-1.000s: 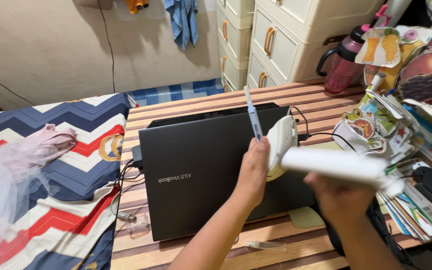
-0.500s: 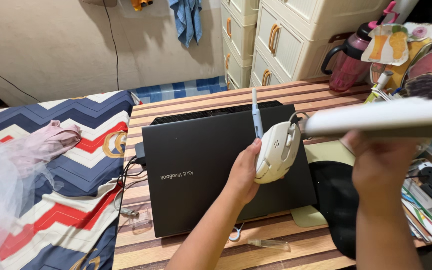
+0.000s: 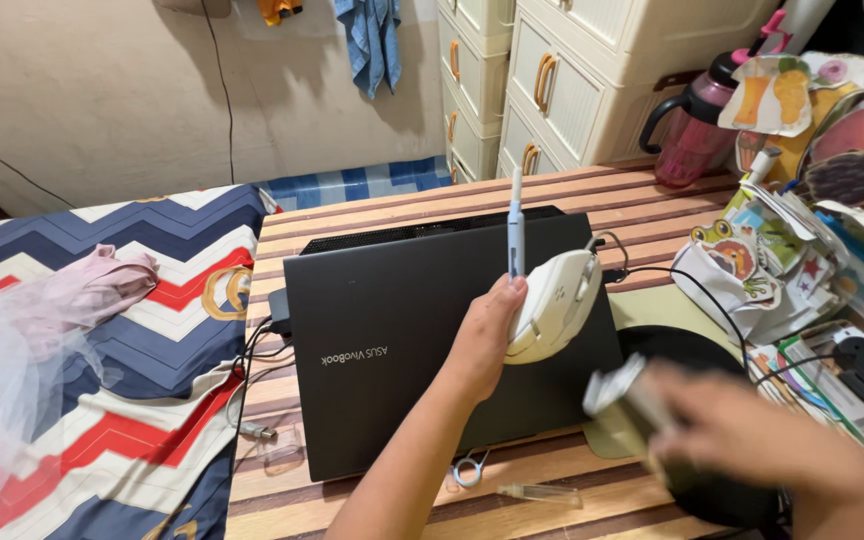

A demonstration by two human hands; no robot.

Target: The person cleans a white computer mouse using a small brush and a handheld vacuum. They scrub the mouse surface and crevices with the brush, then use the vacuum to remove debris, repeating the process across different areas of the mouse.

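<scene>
1. Your left hand (image 3: 487, 335) is raised over the closed dark laptop (image 3: 422, 340), gripping a white computer mouse (image 3: 555, 303) and a thin pen-like tool (image 3: 515, 225) that points straight up.
2. The mouse's black cable (image 3: 682, 280) runs off to the right over the striped wooden table (image 3: 372, 205).
3. Your right hand (image 3: 752, 435) is low at right, blurred, holding a pale object (image 3: 620, 392); can't tell what it is.
4. A black mouse pad (image 3: 687, 350) lies just right of the laptop, under that hand.
5. A clear plastic cap (image 3: 540, 491) lies on the table near the front edge.
6. A pink bottle (image 3: 694, 130) stands at the back right, with paper cut-outs (image 3: 752, 260) piled beside it.
</scene>
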